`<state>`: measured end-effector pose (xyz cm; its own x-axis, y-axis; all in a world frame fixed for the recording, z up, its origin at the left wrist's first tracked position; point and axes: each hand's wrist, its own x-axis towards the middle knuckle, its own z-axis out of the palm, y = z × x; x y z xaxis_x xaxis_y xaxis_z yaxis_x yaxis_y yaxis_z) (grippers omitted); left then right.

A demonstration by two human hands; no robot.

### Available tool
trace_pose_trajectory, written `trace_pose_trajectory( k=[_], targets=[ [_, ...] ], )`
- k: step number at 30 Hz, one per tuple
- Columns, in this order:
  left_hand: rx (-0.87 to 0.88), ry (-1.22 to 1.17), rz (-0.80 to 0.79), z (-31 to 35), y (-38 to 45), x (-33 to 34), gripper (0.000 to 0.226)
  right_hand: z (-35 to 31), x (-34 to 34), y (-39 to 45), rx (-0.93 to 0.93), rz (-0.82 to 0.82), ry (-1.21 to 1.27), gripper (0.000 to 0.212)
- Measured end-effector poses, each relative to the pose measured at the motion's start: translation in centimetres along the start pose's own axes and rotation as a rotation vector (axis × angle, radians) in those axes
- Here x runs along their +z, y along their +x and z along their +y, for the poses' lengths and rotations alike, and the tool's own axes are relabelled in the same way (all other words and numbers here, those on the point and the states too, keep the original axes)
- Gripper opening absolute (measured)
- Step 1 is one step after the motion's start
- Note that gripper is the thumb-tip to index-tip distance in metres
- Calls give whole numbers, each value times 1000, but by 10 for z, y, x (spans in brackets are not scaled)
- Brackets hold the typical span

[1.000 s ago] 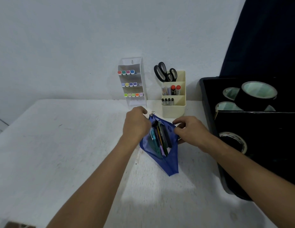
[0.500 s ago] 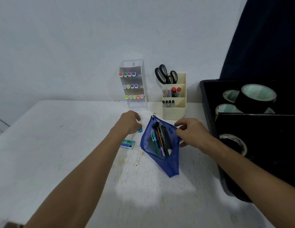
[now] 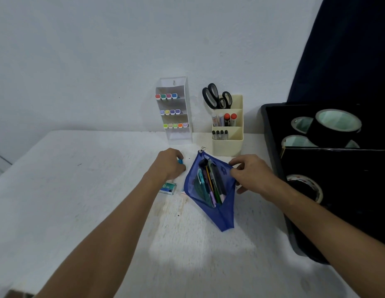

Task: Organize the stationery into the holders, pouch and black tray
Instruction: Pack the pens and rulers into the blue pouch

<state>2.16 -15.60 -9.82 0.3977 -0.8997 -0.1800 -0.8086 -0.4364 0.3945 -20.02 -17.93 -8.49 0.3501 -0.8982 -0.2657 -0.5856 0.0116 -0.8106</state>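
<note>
left hand [image 3: 169,164] grips a small blue item [image 3: 180,161]; right hand [image 3: 250,173] pinches the pouch [image 3: 213,190] rim.

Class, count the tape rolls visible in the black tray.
4 in the black tray: black roll on top, two partly behind it, one nearer. Others may be hidden.

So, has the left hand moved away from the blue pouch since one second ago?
Yes. The left hand moved leftward off the blue pouch, toward the small teal box.

Blue mesh pouch [image 3: 225,214], cream holder [image 3: 228,145], black tray [image 3: 273,134], white table [image 3: 79,190].
</note>
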Motion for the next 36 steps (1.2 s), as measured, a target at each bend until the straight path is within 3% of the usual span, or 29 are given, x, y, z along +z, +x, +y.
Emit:
trace_pose_trajectory(
  k=[7, 9, 15, 22, 26, 31, 34, 36],
  targets=[
    [114, -76, 87, 30, -23, -24, 31, -3, 1, -2, -3, -4, -22, 30],
    [161, -28, -3, 38, -35, -28, 30, -3, 1, -3, -1, -1, -22, 30],
    [331, 162, -487, 58, -59, -27, 31, -5, 1, -3, -5, -2, -31, 31],
    [410, 108, -629, 60, -63, -28, 48, -4, 2, -3, -8, 2, -44, 33],
    [326, 35, -497, 49, -56, -29, 48, -4, 2, -3, -6, -5, -47, 31],
    [42, 121, -171, 28, -45, -22, 16, -2, 2, -2, -5, -3, -39, 32],
    [-43, 153, -189, 23, -45, -17, 38, -2, 1, -1, 4, -1, -46, 32],
    [-73, 119, -293, 25, -46, -15, 36, -3, 1, 0, 3, 9, -50, 32]
  ],
)
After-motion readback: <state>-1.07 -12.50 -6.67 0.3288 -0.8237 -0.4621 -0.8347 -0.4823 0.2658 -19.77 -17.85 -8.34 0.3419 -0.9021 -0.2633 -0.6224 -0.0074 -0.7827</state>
